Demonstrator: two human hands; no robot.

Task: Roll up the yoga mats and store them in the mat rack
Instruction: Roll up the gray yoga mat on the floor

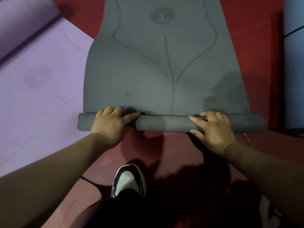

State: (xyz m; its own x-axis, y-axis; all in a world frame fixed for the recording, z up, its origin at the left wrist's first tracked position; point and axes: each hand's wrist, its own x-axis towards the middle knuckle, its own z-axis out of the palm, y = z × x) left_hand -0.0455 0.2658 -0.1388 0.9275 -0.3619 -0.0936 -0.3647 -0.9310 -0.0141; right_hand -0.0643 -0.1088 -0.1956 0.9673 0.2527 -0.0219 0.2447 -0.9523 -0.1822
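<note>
A dark grey yoga mat [161,68] lies stretched away from me on the red floor, printed with curved lines and a round logo. Its near end is wound into a thin roll [164,123] lying crosswise. My left hand [110,124] grips the roll left of centre, fingers curled over the top. My right hand [213,127] grips it right of centre, thumb under the near side and fingers over the far side. Both ends of the roll stick out past my hands.
A purple mat [41,89] lies flat to the left, its far end curled into a roll [19,22]. A rolled blue mat [294,71] lies along the right edge. My black-and-white shoe [130,180] stands on the red floor [164,145] just behind the roll.
</note>
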